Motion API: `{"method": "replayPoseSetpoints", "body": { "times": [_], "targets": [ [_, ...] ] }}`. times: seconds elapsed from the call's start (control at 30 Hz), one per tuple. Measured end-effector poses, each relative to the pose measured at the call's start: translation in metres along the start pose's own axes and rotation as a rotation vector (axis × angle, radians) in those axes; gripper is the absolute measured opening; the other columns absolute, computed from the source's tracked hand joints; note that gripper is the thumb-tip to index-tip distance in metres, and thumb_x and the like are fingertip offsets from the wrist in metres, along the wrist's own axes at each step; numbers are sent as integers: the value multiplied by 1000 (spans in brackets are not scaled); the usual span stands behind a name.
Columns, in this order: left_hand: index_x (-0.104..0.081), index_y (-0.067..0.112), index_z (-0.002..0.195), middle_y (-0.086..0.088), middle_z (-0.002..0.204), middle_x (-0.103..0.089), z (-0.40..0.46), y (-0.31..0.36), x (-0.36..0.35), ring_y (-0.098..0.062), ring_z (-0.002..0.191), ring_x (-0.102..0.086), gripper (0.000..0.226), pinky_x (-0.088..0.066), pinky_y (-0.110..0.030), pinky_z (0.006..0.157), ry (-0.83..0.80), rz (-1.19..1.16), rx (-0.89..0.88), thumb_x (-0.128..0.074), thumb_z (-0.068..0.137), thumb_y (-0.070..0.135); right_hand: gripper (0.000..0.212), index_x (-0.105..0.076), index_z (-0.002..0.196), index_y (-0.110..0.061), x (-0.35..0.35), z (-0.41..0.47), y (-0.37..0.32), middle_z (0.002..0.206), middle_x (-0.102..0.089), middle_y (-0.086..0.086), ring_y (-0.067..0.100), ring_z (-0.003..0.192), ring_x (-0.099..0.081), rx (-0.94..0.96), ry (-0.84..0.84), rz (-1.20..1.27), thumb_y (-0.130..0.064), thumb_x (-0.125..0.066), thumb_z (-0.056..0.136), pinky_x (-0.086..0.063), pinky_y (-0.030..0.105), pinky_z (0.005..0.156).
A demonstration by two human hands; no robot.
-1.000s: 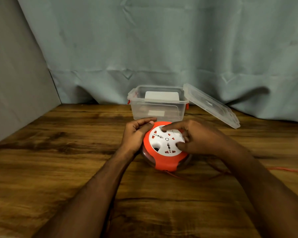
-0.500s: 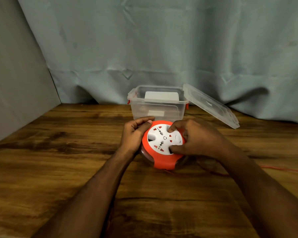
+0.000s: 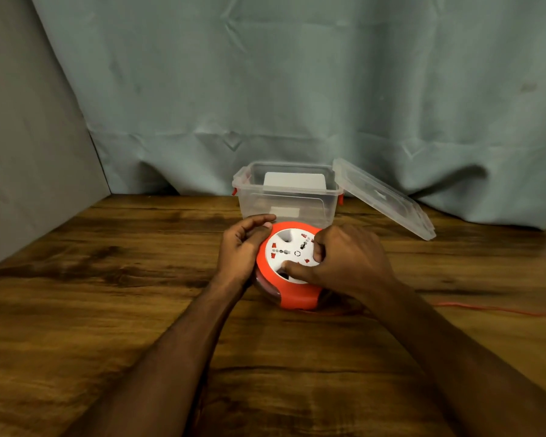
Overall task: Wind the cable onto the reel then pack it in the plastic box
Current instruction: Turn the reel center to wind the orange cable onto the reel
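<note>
An orange cable reel [image 3: 292, 298] with a white socket face [image 3: 286, 250] lies flat on the wooden table, just in front of the clear plastic box [image 3: 286, 206]. My left hand [image 3: 240, 247] grips the reel's left rim. My right hand [image 3: 344, 257] rests on the white face, thumb and fingers pressed into it. A thin orange cable [image 3: 486, 309] trails from under my right forearm toward the table's right edge. The box stands open, and its clear lid [image 3: 385, 200] leans against its right side.
A white object [image 3: 293, 181] sits inside the box at its back. A teal curtain [image 3: 297, 89] hangs behind the table and a grey panel [image 3: 22, 137] closes off the left side. Wooden table [image 3: 108, 294] surface stretches to the left and front.
My right hand has turned on the white socket face, and the face has rotated with it. The left hand keeps its hold on the rim.
</note>
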State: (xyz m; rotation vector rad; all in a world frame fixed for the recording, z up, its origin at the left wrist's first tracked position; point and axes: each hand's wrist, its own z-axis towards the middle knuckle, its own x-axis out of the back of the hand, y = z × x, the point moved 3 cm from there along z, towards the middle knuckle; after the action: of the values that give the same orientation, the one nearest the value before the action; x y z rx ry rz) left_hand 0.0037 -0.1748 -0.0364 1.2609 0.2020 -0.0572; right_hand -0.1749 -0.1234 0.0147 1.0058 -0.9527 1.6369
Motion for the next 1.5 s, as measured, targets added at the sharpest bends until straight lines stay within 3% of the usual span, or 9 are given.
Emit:
{"method": "replayPoseSetpoints", "body": {
  "times": [0.13, 0.23, 0.3, 0.43, 0.6, 0.7, 0.87, 1.23, 1.5],
  "targets": [
    [-73, 8, 109, -13, 104, -76, 0, -1, -2, -32, 96, -73, 18, -61, -42, 79, -24, -6, 16, -61, 95, 8, 64, -60, 67, -24, 3, 5, 6, 68, -60, -10, 11, 74, -60, 21, -22, 47, -87, -57, 73, -48, 29, 66],
    [-74, 9, 106, -12, 101, -76, 0, -1, -4, -27, 90, -73, 17, -58, -36, 73, -37, -4, 10, -62, 95, 6, 29, -71, 101, -37, 19, 4, 19, 64, -55, -14, 7, 68, -55, 109, -36, 99, -61, -70, 83, -33, 23, 55],
    [-75, 11, 104, -11, 99, -77, 0, 0, -6, -25, 87, -73, 17, -57, -35, 73, -70, 6, 14, -61, 95, 6, 39, -67, 121, -49, 27, 1, 26, 62, -58, -19, 0, 61, -51, 178, -130, 138, -45, -76, 83, -30, 20, 53],
    [-75, 9, 102, -10, 98, -77, -2, 0, -9, -25, 87, -71, 18, -57, -36, 76, -150, 16, 27, -61, 94, 4, 57, -57, 134, -57, 31, -2, 28, 61, -47, -22, -4, 61, -48, 219, -240, 179, -38, -77, 85, -30, 14, 49],
    [-74, 6, 106, -14, 99, -76, -5, 3, -9, -26, 84, -73, 18, -60, -34, 70, -182, 30, 46, -61, 94, 4, 58, -56, 134, -60, 33, -5, 27, 65, -52, -32, -8, 63, -49, 221, -294, 179, -41, -79, 84, -36, 8, 47],
    [-73, 3, 107, -16, 101, -76, -6, 3, -9, -28, 85, -73, 18, -60, -35, 70, -182, 36, 47, -61, 94, 5, 56, -57, 127, -64, 30, -3, 29, 88, -58, -27, -6, 71, -51, 178, -293, 170, -49, -81, 78, -33, 12, 53],
    [-74, 4, 107, -15, 101, -77, -6, 2, -8, -29, 86, -74, 18, -60, -37, 72, -170, 41, 47, -61, 94, 5, 64, -63, 125, -55, 24, -3, 28, 119, -67, -23, -1, 87, -60, 130, -232, 157, -57, -85, 66, -42, 17, 61],
    [-75, 9, 103, -12, 100, -77, -5, 3, -7, -31, 88, -74, 17, -60, -39, 75, -138, 46, 40, -61, 94, 5, 70, -64, 128, -46, 27, -4, 18, 122, -68, -16, 7, 93, -57, 95, -196, 40, -62, -83, 62, -35, 20, 61],
    [-76, 10, 101, -11, 99, -77, -5, 4, -7, -28, 88, -74, 17, -60, -39, 76, -139, 53, 27, -61, 94, 4, 66, -68, 116, -45, 28, -6, 14, 116, -68, -15, 9, 91, -49, 79, -139, -19, -73, -78, 57, -34, 26, 76]
  ]
}}
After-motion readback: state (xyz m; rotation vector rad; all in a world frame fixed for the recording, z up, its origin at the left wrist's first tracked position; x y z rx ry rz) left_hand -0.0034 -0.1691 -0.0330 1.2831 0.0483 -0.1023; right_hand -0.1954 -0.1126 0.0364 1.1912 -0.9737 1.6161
